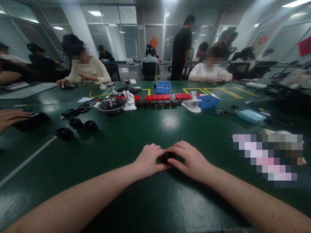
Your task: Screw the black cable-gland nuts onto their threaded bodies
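My left hand (149,160) and my right hand (190,159) meet low over the green tabletop (167,200). Between them is a small, dark, rounded black piece (167,156), gripped from both sides by the fingers and thumbs. Much of it is covered, so its exact kind cannot be made out. To the left lie three glossy black, cup-like round parts (90,126), grouped together and apart from my hands.
Across the table's middle stand red socket strips (157,97), a metal bowl (111,109), a white clip stand (191,104) and blue bins (209,101). A light-blue case (251,116) and cables lie right. Another person's hand (12,117) rests on a black object at left.
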Demonstrator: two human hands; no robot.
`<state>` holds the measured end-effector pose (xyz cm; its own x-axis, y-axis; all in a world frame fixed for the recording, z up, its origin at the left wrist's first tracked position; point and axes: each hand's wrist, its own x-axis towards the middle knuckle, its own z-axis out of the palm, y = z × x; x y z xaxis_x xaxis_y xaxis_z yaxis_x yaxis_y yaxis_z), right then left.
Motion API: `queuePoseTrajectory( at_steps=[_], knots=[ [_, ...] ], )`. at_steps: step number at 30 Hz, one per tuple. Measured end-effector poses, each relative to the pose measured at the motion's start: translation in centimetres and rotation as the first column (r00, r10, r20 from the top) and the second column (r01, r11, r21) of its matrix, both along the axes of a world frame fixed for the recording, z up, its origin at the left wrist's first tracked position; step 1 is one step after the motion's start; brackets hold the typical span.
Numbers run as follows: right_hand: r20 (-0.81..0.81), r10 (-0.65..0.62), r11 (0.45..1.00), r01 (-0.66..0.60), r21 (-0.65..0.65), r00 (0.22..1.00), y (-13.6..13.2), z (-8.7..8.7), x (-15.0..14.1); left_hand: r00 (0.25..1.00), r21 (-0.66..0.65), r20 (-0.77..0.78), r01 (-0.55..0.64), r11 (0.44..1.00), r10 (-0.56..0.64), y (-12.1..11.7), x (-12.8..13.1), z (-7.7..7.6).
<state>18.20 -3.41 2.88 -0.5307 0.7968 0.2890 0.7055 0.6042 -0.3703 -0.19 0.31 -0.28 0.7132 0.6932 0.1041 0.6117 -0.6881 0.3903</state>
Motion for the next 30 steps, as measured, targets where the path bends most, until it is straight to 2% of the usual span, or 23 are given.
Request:
queuePoseTrajectory(
  at_steps=[16, 30],
  knots=[
    [0.000, -0.008, 0.998, 0.008, 0.062, 1.000, -0.09, -0.30, -0.01, 1.000, 0.014, -0.008, -0.004, 1.000, 0.004, 0.04, 0.07, -0.19],
    [0.015, 0.002, 0.999, -0.003, 0.044, 1.000, -0.29, -0.12, -0.06, 1.000, 0.006, 0.009, -0.001, 1.000, 0.001, -0.01, -0.06, -0.14]
  ],
)
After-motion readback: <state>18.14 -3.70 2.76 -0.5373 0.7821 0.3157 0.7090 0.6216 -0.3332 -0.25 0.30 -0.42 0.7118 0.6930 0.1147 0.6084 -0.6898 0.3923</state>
